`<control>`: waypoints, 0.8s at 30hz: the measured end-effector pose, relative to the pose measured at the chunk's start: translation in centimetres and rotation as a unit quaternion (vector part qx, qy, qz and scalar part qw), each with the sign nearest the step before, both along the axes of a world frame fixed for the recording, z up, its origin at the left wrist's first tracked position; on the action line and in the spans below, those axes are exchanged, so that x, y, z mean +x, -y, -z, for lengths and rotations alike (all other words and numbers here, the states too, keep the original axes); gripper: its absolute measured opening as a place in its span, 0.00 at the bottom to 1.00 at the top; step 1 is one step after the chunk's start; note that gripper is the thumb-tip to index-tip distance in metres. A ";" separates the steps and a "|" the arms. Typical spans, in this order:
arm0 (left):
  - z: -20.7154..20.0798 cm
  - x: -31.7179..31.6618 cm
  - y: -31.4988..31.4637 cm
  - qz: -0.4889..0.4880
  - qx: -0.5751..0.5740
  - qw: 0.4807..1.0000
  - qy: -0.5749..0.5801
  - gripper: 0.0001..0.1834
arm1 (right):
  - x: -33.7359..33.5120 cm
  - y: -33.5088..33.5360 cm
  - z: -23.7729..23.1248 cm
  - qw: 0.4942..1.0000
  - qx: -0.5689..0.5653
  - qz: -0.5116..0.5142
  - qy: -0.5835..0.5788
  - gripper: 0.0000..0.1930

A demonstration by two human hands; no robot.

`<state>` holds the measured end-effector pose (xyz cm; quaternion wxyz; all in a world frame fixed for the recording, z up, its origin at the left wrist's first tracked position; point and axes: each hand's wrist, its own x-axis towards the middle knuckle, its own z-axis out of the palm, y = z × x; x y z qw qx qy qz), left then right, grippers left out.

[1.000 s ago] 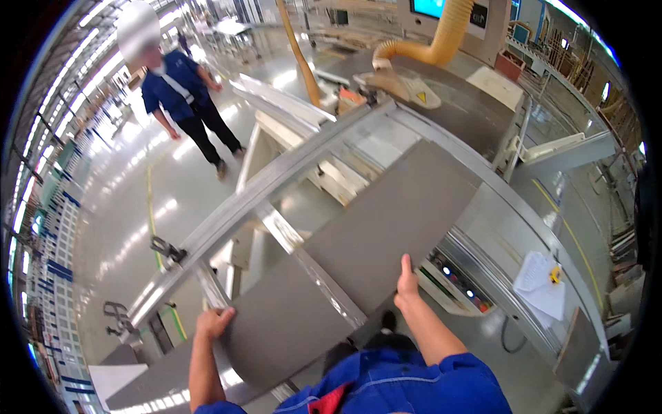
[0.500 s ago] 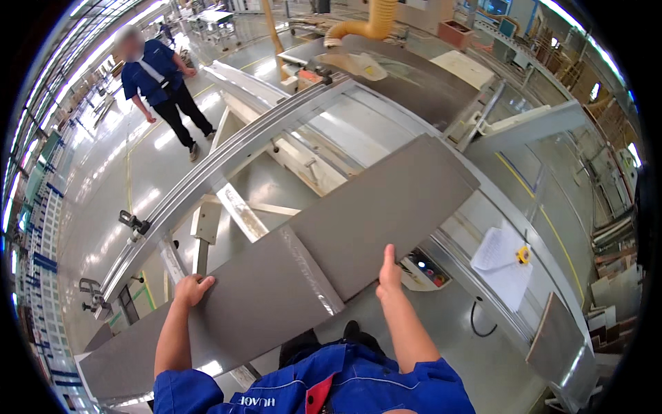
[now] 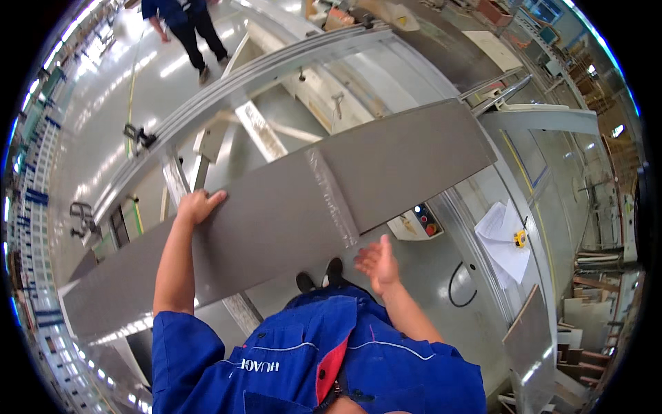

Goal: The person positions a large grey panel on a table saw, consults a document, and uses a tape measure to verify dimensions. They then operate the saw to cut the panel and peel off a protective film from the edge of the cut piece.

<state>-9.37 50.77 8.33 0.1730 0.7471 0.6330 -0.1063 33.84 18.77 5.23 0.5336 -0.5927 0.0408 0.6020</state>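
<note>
A long grey panel (image 3: 262,221) slants across the frame of a machine table. At its right end a pale, shiny strip (image 3: 332,200) meets a second grey panel (image 3: 414,159); whether one overlaps the other I cannot tell. My left hand (image 3: 198,205) grips the far edge of the left panel, thumb pointing right along it, the other fingers partly hidden. Just off the near edge, close to the strip's lower end, my right hand (image 3: 379,265) is in the air with its fingers apart, holding nothing.
A metal rail (image 3: 227,103) with black clamps (image 3: 140,136) curves along the far side. On the right-hand rail lie white papers (image 3: 500,241) and a yellow tape measure (image 3: 520,239). A control box (image 3: 417,222) sits below the panel. Another person (image 3: 189,31) stands across the machine.
My right hand has let go of the right panel's near edge and moved left toward the strip. My left hand keeps its grip. The view has tilted downward.
</note>
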 end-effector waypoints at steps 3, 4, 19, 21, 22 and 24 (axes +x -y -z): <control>-0.4 0.3 0.1 -0.006 -0.001 1.000 -0.001 0.54 | -3.7 0.8 -0.8 0.989 0.029 -0.136 -0.042 0.40; -0.7 0.4 0.2 -0.007 -0.003 1.000 -0.001 0.54 | -4.4 0.5 -1.0 0.982 0.046 -0.180 -0.040 0.38; -2.3 1.1 0.7 0.004 0.050 0.998 0.038 0.41 | -3.0 -3.6 2.1 0.959 0.105 -0.251 0.084 0.31; -3.3 0.8 1.4 0.037 0.150 0.985 0.070 0.38 | -2.2 -3.2 1.9 0.965 0.113 -0.229 0.055 0.32; -3.7 0.5 1.9 0.050 0.198 0.975 0.083 0.36 | -1.5 -3.1 1.6 0.970 0.122 -0.199 0.064 0.31; -3.9 -1.4 3.9 -0.047 0.190 0.975 0.107 0.35 | 0.7 -2.9 1.2 0.984 0.091 -0.123 0.088 0.28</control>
